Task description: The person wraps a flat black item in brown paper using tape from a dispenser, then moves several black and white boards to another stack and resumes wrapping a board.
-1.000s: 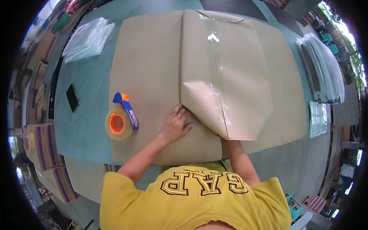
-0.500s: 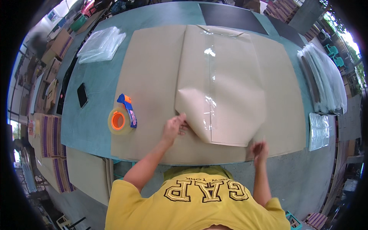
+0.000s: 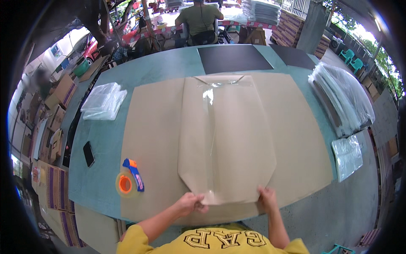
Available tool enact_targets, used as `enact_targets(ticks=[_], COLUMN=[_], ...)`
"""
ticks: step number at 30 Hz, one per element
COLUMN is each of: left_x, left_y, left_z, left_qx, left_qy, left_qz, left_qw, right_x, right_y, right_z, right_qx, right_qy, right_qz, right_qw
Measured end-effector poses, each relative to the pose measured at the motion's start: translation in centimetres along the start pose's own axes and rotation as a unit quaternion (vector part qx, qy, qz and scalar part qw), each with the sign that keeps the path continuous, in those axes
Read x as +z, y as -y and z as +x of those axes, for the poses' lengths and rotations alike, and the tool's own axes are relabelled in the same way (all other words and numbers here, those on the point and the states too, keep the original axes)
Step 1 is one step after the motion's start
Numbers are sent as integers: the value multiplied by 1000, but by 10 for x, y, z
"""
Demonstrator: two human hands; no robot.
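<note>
In front of me lies a brown paper bag-like wrapper (image 3: pixel 237 139), taped down its middle with clear tape and across its far end. Its two near corners are folded in, so the near end narrows. My left hand (image 3: pixel 192 204) is closed on the near left corner. At the near right corner, my right hand (image 3: pixel 267 200) pinches the paper edge. Underneath spreads a large brown sheet (image 3: pixel 148 122). Left of it all, a blue and orange tape dispenser (image 3: pixel 134 174) with a roll of clear tape (image 3: pixel 123 190) rests on the sheet.
The teal table (image 3: pixel 101 139) carries a phone (image 3: pixel 89 154), clear plastic bags (image 3: pixel 103 101) at left, dark sheets (image 3: pixel 234 58) at the far side, and a stack of plastic-wrapped sheets (image 3: pixel 340 99) at right. More plastic bags (image 3: pixel 347 156) lie nearer. Another person (image 3: pixel 200 21) sits beyond.
My view has tilted up, bringing the far person into sight. The wrapper's near left corner is now folded in flat. Both hands have moved onto the near corners; the right one has come in to the paper.
</note>
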State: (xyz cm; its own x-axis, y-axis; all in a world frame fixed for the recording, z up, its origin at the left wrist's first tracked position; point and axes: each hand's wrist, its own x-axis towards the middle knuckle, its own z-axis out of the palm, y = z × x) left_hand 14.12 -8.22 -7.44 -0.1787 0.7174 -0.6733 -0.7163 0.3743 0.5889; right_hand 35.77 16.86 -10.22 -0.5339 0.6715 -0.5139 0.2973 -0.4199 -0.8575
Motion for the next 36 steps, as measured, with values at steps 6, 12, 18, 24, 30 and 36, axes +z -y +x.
enact_targets(ticks=[6,12,18,24,30,36], left_x=[15,-54,-35,-10,-47,33], left_y=[-158,-332,-289,-140,-117,-274], left_z=[-9,201,254,80,66,241], left_qx=[-181,413,426,387,486,515], left_qy=[199,-209,-166,41,257,-51], left_qz=[578,603,765,780,739,718], left_qw=[770,650,453,490,390,466], right_x=[-39,-16,131,181,179,166], right_y=[37,186,225,177,154,109], right_z=[-43,109,273,284,225,146], right_qx=[42,-214,-442,-425,-357,-343], right_qy=[521,37,22,-64,-38,-32], right_qz=[-251,-105,-243,-572,-605,-575], right_qw=[815,970,863,699,710,742])
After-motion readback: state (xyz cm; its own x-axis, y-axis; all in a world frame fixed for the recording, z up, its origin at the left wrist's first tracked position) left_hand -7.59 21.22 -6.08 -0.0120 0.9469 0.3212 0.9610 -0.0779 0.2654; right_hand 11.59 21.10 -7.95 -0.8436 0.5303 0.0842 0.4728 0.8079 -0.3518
